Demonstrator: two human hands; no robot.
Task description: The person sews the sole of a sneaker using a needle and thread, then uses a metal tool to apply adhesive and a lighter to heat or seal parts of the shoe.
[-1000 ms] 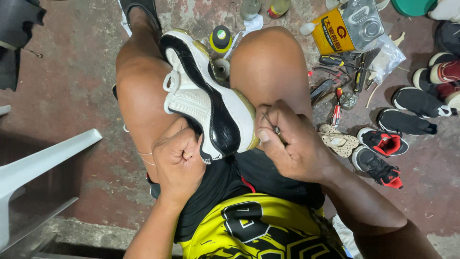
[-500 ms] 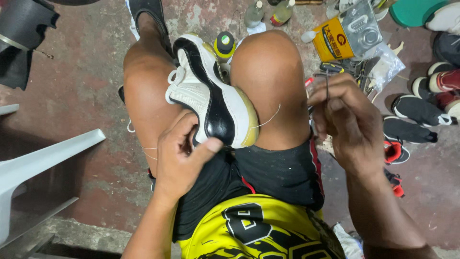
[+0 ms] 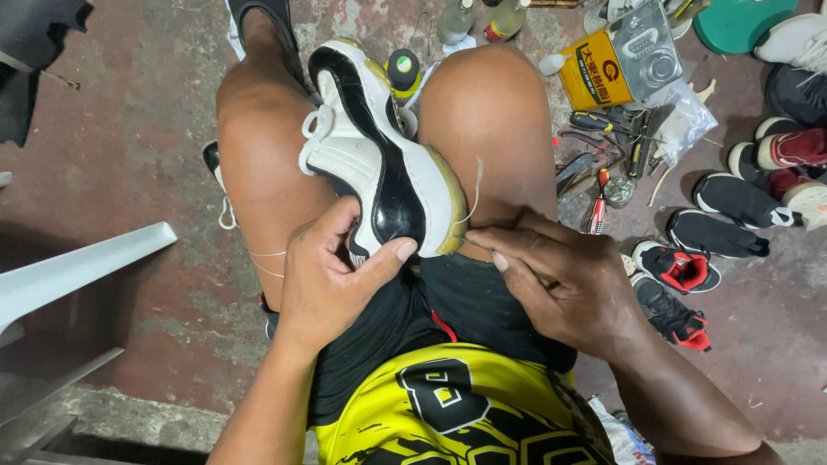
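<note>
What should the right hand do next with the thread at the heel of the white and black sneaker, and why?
Probably push the tool in at the sole seam. The right hand has its tip at the white and black sneaker's yellowed heel edge, a loop of pale thread stands slack there, and the left hand steadies the heel.

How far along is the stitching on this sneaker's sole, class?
Done: hard to tell; no finished stitches can be made out. In hand: the left hand pins the black-and-white sneaker between the knees, while the right hand works at its sole edge, a pale thread looping out. Left: the rest of that yellowed edge.
</note>
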